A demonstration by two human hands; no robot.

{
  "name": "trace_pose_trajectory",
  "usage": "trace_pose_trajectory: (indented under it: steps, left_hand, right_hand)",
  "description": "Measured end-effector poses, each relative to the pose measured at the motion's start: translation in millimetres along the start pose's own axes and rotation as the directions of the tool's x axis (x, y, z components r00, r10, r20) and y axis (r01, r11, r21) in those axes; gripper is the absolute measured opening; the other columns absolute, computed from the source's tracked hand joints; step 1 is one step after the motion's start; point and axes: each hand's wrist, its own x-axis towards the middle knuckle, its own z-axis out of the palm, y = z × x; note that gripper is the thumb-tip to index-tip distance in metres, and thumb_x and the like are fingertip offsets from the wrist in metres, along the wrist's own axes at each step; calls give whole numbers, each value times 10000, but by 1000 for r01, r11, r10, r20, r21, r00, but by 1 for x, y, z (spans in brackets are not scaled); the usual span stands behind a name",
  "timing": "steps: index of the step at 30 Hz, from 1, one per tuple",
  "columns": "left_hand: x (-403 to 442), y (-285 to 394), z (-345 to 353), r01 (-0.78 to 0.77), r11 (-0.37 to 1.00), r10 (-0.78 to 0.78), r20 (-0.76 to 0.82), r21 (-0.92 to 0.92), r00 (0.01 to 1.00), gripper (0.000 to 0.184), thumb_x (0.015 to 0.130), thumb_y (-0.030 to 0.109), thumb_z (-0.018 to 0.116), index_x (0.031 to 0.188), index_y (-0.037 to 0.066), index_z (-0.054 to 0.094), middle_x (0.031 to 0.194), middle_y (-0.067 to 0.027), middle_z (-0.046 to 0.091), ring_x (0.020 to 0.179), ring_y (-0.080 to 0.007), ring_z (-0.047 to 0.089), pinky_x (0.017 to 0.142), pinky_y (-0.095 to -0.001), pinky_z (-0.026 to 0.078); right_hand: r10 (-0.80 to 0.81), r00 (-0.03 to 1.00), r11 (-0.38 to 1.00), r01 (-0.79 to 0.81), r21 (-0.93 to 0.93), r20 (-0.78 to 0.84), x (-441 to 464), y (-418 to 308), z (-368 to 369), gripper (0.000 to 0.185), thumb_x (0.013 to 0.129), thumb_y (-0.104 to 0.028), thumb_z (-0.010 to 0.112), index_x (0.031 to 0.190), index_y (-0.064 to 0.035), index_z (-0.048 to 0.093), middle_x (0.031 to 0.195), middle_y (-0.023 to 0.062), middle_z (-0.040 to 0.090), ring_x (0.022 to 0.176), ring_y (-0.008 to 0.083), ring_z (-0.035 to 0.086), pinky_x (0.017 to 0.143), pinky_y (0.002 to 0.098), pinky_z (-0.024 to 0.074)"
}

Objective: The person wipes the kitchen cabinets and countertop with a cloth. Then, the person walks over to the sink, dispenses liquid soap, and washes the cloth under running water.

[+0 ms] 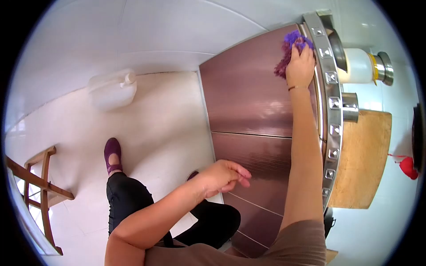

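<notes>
My right hand is closed on a fuzzy purple cloth, with that arm stretched far out. The cloth lies against the glossy brownish-pink cabinet door, close to its edge beside the studded metal trim. My left hand hangs loosely in front of the lower cabinet panels. Its fingers are half bent and somewhat apart, and nothing shows in them.
A translucent plastic jug stands on the pale floor by the wall. A wooden stool is at the left. Along the counter are a wooden board, a metal cup and a white container.
</notes>
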Motion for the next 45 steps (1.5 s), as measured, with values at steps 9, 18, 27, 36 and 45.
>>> trace_pose_trajectory:
  steps: [9,18,27,36,45]
  left_hand:
    - [9,-14,-9,65,998,-67,-77,-23,995,218,824,-12,434,993,-68,561,865,-190,627,387,-58,314,346,-210,219]
    - [3,-16,-3,18,999,-18,-9,-40,1000,227,792,-30,417,960,-60,567,851,-166,629,392,-52,317,356,-202,220]
    - [5,-30,11,108,994,-107,40,-22,993,223,812,-33,422,991,-71,549,842,-160,625,382,-59,315,368,-214,241]
    - [6,-18,3,65,996,-68,-41,-60,997,209,814,-43,408,967,-67,550,843,-186,622,385,-65,335,354,-213,243]
    - [-7,-18,1,34,999,-35,-14,-31,999,217,814,-31,421,973,-69,564,834,-154,631,393,-68,354,353,-216,257]
  right_hand:
    - [-36,975,999,44,-31,219,8,-103,70,402,805,-239,506,1186,-112,525,1328,129,414,1257,276,316,1026,452,224]
    - [-314,813,908,107,404,490,-207,-169,41,305,850,-159,425,1089,-64,588,1306,132,436,1262,260,334,1058,441,211]
    - [-35,945,994,-1,107,326,-134,-57,-39,303,791,-98,498,1080,-77,584,1270,169,452,1224,319,366,1001,512,266]
    - [-22,974,999,14,40,223,-46,-96,41,316,814,-146,476,1102,-92,595,1265,156,467,1225,298,365,998,461,269]
    - [-296,814,912,86,401,500,-213,-185,53,330,852,-169,419,1111,-45,582,1319,129,434,1280,259,316,1060,435,207]
